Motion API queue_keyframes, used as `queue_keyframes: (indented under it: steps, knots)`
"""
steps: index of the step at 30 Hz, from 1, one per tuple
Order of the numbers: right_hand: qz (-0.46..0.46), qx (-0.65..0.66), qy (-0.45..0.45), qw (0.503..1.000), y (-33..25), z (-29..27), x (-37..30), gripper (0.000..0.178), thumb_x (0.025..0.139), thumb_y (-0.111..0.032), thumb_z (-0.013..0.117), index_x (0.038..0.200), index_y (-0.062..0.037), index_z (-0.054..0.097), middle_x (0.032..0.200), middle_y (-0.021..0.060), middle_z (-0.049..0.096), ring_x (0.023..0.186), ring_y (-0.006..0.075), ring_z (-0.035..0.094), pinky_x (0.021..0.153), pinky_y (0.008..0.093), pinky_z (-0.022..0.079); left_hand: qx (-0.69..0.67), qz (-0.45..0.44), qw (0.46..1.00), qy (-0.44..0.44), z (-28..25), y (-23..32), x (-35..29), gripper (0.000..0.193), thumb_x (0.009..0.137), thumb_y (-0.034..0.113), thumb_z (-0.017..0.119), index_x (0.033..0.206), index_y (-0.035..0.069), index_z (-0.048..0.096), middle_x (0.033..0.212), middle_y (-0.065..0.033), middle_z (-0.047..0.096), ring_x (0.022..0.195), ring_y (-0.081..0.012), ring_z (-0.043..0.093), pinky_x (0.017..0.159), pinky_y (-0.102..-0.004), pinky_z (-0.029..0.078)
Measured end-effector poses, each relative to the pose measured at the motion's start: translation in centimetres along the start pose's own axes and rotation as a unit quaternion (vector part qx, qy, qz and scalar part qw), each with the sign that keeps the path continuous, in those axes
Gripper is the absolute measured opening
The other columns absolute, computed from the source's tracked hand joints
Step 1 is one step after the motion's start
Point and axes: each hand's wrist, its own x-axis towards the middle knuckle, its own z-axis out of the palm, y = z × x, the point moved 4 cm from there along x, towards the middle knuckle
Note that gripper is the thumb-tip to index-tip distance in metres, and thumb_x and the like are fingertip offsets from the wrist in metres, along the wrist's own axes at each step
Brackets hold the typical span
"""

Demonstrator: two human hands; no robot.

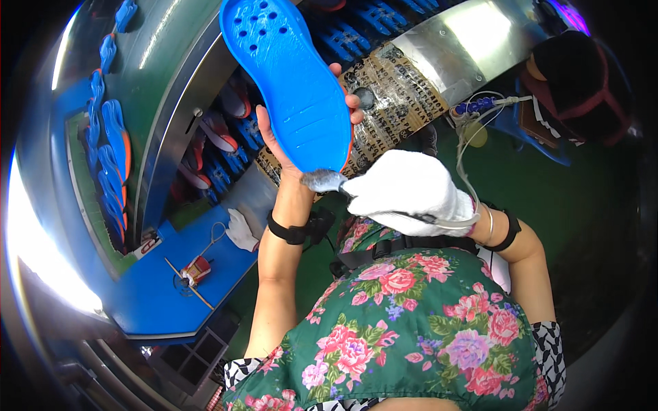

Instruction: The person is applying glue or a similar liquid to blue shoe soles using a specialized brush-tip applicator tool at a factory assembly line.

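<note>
A glossy blue shoe sole point(298, 96), with a cluster of small holes toward its far end, rests across my bare left hand point(274, 145). The thumb lies along its left edge and the fingertips wrap over its right edge. Its near end shows a thin orange edge and points toward me. My right hand point(404, 195), in a white knit glove, is closed on a brush point(323, 181). Its wet, dark-tipped bristles are at the sole's near end, close to my left wrist; whether they touch the sole I cannot tell. A pale tube passes under the gloved hand.
Beyond the sole, a taped cardboard sheet point(391, 96) covers part of a metal ledge point(473, 41). More blue soles point(113, 157) stand along the left machine. A blue table point(157, 301) at lower left holds a white glove point(241, 229). A thin tube point(460, 154) hangs at right.
</note>
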Motion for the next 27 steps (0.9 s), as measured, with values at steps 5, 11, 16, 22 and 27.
queue_keyframes:
  steps: [5,11,16,22,27]
  knots:
    - [0.141,0.164,0.052,0.975,2.5,-0.7,0.6,0.013,0.076,-0.002,0.082,0.087,-0.0074,0.077,0.096,0.0120,0.077,0.085,0.0211,0.074,0.075,0.0318,0.058,0.033,-0.021,0.999,0.010,-1.2,0.6,-0.2,0.114,0.078,0.074,0.066,0.156,0.001,0.026,0.138,-0.0293,0.048,0.109,-0.0417,0.058,0.086,-0.0490,0.058]
    - [-0.003,-0.002,-0.031,0.999,0.6,-0.3,0.1,0.029,0.075,-0.006,0.081,0.103,-0.0117,0.078,0.106,0.0092,0.076,0.083,0.0250,0.071,0.072,0.0360,0.056,0.090,-0.063,0.993,0.030,-0.8,1.1,0.3,0.112,0.080,0.071,0.065,0.155,-0.002,0.025,0.145,-0.0251,0.044,0.108,-0.0401,0.056,0.088,-0.0501,0.050]
    - [0.050,0.095,-0.024,0.994,1.6,-1.7,1.3,0.024,0.075,-0.004,0.081,0.098,-0.0088,0.079,0.104,0.0114,0.077,0.086,0.0255,0.072,0.075,0.0359,0.056,0.099,-0.097,0.990,-0.003,-0.4,1.3,0.4,0.112,0.079,0.073,0.065,0.152,-0.004,0.030,0.141,-0.0236,0.046,0.104,-0.0394,0.056,0.084,-0.0482,0.049]
    - [-0.063,-0.066,-0.069,0.993,0.5,0.2,0.0,0.035,0.079,-0.008,0.077,0.113,-0.0130,0.076,0.112,0.0114,0.074,0.087,0.0271,0.071,0.070,0.0361,0.057,0.208,-0.156,0.961,0.089,-1.0,2.7,0.5,0.111,0.081,0.069,0.065,0.154,-0.006,0.026,0.143,-0.0294,0.044,0.105,-0.0411,0.061,0.083,-0.0482,0.053]
    - [-0.009,0.086,-0.040,0.995,1.3,-1.4,2.2,0.034,0.074,-0.007,0.082,0.107,-0.0135,0.078,0.106,0.0083,0.076,0.082,0.0246,0.070,0.069,0.0341,0.056,0.093,-0.151,0.984,0.017,-1.9,3.1,0.7,0.098,0.088,0.058,0.062,0.156,-0.003,0.025,0.142,-0.0343,0.046,0.114,-0.0530,0.061,0.092,-0.0530,0.058]
